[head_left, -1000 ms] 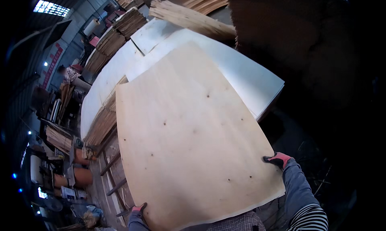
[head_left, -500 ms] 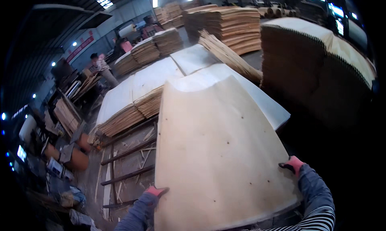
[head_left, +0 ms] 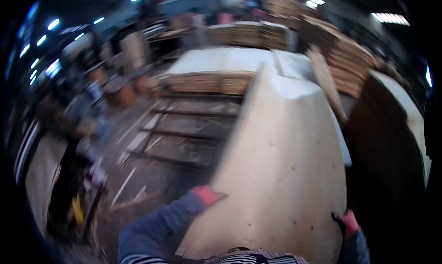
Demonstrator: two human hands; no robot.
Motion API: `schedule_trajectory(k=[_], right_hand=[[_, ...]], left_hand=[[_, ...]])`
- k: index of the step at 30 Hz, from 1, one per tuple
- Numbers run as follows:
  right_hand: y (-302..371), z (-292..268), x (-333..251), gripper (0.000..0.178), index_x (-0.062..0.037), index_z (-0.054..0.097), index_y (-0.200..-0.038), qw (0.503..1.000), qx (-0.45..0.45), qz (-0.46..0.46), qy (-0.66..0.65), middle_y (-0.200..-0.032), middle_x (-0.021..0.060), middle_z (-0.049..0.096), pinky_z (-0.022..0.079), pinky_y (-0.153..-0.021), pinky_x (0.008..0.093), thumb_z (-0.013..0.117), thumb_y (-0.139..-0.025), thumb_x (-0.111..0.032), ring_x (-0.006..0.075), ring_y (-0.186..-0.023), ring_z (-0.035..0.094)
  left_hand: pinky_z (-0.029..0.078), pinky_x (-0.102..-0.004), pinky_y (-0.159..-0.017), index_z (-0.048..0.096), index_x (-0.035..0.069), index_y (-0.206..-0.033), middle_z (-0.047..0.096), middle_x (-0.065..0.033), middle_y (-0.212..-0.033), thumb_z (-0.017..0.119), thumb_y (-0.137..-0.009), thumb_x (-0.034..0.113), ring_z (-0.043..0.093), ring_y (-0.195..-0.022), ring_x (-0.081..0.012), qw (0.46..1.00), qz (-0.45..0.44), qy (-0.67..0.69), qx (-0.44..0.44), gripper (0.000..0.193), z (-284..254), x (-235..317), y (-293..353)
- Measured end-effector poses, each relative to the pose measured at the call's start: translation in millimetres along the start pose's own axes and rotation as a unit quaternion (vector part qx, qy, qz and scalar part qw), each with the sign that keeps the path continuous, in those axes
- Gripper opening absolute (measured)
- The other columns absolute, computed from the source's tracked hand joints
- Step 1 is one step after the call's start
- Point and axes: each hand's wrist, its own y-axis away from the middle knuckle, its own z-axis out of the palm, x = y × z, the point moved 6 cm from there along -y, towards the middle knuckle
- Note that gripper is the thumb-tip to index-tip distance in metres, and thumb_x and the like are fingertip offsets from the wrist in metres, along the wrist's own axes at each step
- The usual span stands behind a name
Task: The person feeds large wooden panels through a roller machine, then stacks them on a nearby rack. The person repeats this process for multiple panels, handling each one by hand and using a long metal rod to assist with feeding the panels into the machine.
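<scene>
A large, thin sheet of pale wood veneer [head_left: 281,158] with small dark knots hangs between my two hands. Its near end comes up close to my body, and the far end curves up at its corners. My left hand [head_left: 208,196], in a pink glove with dark fingertips, grips the left edge with the thumb over the top face. On the opposite edge, my right hand [head_left: 349,222], gloved alike, holds the sheet with its thumb on top. The fingers of both hands are hidden beneath the veneer.
Beyond the sheet lies a low stack of white-topped veneer [head_left: 207,75]. Dark metal rails [head_left: 179,134] rest on the scrap-strewn floor to the left. A tall veneer stack [head_left: 391,126] stands at the right. Orange-brown containers [head_left: 122,94] and clutter line the left side.
My view has swung to the left. The veneer sheet has come nearer my body and its sides have bowed, with both hands still on its edges.
</scene>
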Motion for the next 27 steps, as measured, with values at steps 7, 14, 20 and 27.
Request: schedule_trajectory(k=[7, 14, 20, 27], right_hand=[[124.6, 80.7, -45.2, 0.066, 0.0065, 0.041, -0.116, 0.964, 0.068, -0.083, 0.242, -0.118, 0.0191, 0.043, 0.031, -0.093, 0.0338, 0.065, -0.072, -0.036, 0.0248, -0.109, 0.039], [196.7, 167.6, -23.3, 0.059, 0.0071, 0.045, -0.112, 0.971, -0.066, -0.201, 0.107, -0.112, 0.0168, 0.048, 0.033, -0.089, 0.0333, 0.066, -0.073, -0.032, 0.0247, -0.103, 0.043], [222.7, 312.2, -52.4, 0.048, 0.0030, 0.050, -0.108, 0.953, -0.130, -0.254, 0.104, -0.108, 0.0140, 0.052, 0.034, -0.087, 0.0394, 0.061, -0.076, -0.031, 0.0225, -0.102, 0.044], [291.8, 559.3, -131.4, 0.032, 0.0056, 0.056, -0.093, 0.838, -0.247, -0.468, 0.134, -0.082, 0.0123, 0.062, 0.046, -0.067, 0.0297, 0.065, -0.063, -0.003, 0.0179, -0.073, 0.058]], left_hand=[[0.044, -0.0397, -0.068, 0.051, 0.000, -0.100, 0.059, -0.0165, -0.080, 0.055, -0.068, 0.056, 0.057, -0.077, -0.0317, 0.995, -0.006, 0.054, 0.087, 0.065, -33.5, -41.1, 161.2], [0.043, -0.0399, -0.074, 0.051, 0.000, -0.103, 0.057, -0.0206, -0.090, 0.055, -0.068, 0.056, 0.055, -0.084, -0.0338, 0.956, -0.079, 0.053, 0.277, 0.066, -54.7, -166.3, 363.8], [0.046, -0.0382, -0.065, 0.056, 0.001, -0.097, 0.059, -0.0187, -0.081, 0.053, -0.068, 0.057, 0.058, -0.074, -0.0318, 0.897, -0.190, 0.071, 0.393, 0.063, -102.8, -266.2, 515.8], [0.046, -0.0359, -0.059, 0.059, 0.002, -0.089, 0.059, -0.0171, -0.075, 0.059, -0.071, 0.044, 0.058, -0.067, -0.0316, 0.786, -0.293, 0.041, 0.543, 0.046, -126.2, -381.7, 647.2]])
